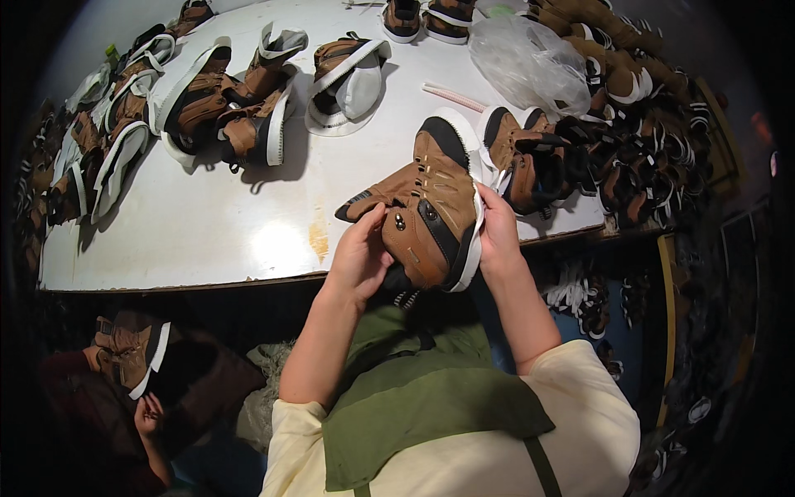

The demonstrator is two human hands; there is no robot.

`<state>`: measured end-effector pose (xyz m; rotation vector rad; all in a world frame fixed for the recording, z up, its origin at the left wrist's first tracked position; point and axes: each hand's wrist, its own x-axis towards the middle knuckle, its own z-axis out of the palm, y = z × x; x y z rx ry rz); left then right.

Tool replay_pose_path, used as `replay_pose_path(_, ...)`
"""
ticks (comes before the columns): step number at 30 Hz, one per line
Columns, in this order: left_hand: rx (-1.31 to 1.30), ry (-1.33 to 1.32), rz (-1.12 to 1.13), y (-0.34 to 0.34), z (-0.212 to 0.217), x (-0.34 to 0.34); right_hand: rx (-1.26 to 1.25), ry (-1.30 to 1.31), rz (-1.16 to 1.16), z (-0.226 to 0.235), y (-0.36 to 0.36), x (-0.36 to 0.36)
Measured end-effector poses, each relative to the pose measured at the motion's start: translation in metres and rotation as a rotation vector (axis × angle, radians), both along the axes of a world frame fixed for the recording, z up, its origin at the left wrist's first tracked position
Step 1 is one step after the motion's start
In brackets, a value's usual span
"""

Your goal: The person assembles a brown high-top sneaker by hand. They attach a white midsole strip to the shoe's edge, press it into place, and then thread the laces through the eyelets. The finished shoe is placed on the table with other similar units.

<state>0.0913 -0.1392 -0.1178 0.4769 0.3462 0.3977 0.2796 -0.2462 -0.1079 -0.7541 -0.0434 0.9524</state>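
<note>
Between my two hands is a brown shoe upper [443,195] with a black toe cap, black trim and a white strip along its lower edge. My left hand [362,253] grips it at the ankle part, near the metal lace hooks and the tongue that sticks out to the left. On the other side my right hand [498,228] is closed on the white edge. The shoe is tilted on its side over the table's front edge, toe pointing away from me. My fingertips behind it are hidden.
On the white table [207,248] lie more brown shoe uppers [195,99], a clear plastic bag [530,62] and a pale pink stick [454,97]. Many shoes crowd the right side [638,166]. At lower left, another person's hand [149,414] touches a similar shoe [132,356].
</note>
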Motion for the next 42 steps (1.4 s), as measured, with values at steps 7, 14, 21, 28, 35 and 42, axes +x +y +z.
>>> replay_pose_path(7, 0.532, 0.081, 0.006, -0.016, 0.024, -0.014, 0.061, -0.063, -0.001, 0.007, 0.004, -0.002)
replay_pose_path(14, 0.579, 0.013, 0.024, -0.023, 0.002, -0.024, 0.068, -0.279, -0.168, 0.012, -0.004, -0.018)
replay_pose_path(21, 0.649, 0.007, -0.008, -0.029, -0.001, -0.025, 0.147, -0.315, -0.189, 0.001, -0.016, -0.013)
replay_pose_path(28, 0.708, 0.006, -0.003, -0.036, -0.005, -0.023, 0.126, -0.349, -0.185, 0.010, -0.021, -0.018)
replay_pose_path(35, 0.689, -0.004, -0.007, -0.035, -0.006, -0.025, 0.110, -0.339, -0.185, 0.004, -0.020, -0.017)
replay_pose_path(42, 0.671, -0.005, -0.013, -0.030, -0.006, -0.025, 0.040, -0.306, -0.184, 0.003, -0.017, -0.018)
